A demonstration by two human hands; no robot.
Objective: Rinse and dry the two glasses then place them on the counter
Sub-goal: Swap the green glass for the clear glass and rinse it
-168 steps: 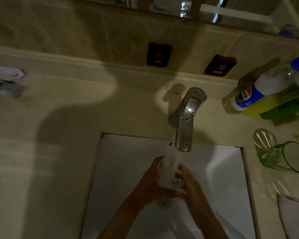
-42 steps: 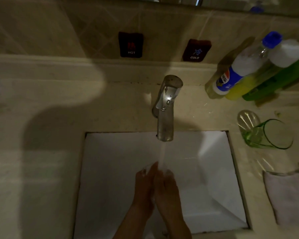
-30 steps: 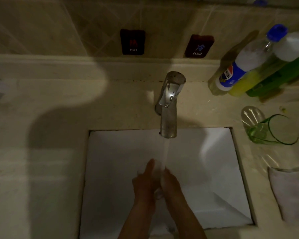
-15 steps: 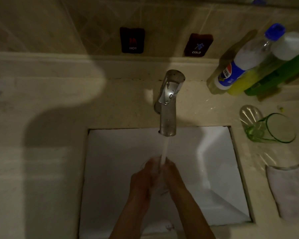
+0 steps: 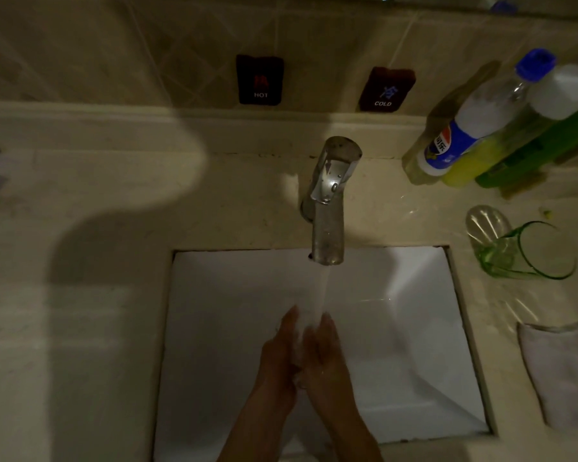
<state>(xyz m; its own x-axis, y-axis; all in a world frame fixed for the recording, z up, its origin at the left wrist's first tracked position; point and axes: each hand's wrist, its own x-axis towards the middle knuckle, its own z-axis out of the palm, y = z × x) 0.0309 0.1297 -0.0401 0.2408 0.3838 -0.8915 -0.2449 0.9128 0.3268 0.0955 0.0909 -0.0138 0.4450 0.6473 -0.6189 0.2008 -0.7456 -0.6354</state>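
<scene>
Head view is showing my left hand (image 5: 279,356) and right hand (image 5: 324,358) pressed close together under the running water (image 5: 319,295), over the white sink (image 5: 414,345). Both hands are curling narrowly around something clear that I am taking to be the glass (image 5: 299,348) I am rinsing, but it is so transparent and the light so dim that I cannot tell its outline or how firmly I am gripping it. Compared with a few seconds ago, when the glass was sitting upright and plainly visible under the stream, my hands are now closing over it more and rubbing lower in the basin. I am judging that the first rinse is nearing its end and drying is coming next.

Above my hands, the metal tap (image 5: 329,201) is pouring steadily. To the right, on the desk (image 5: 80,328), the green glass (image 5: 528,251) is lying on its side, untouched and waiting for its rinse, and a pale cloth (image 5: 561,371) is lying just in front of it. Behind the green glass, several bottles (image 5: 481,131) are leaning against the wall, one with a blue cap and a blue label whose writing I cannot read. Two dark tags on the wall tiles are reading HOT (image 5: 260,80) and COLD (image 5: 384,90).
</scene>
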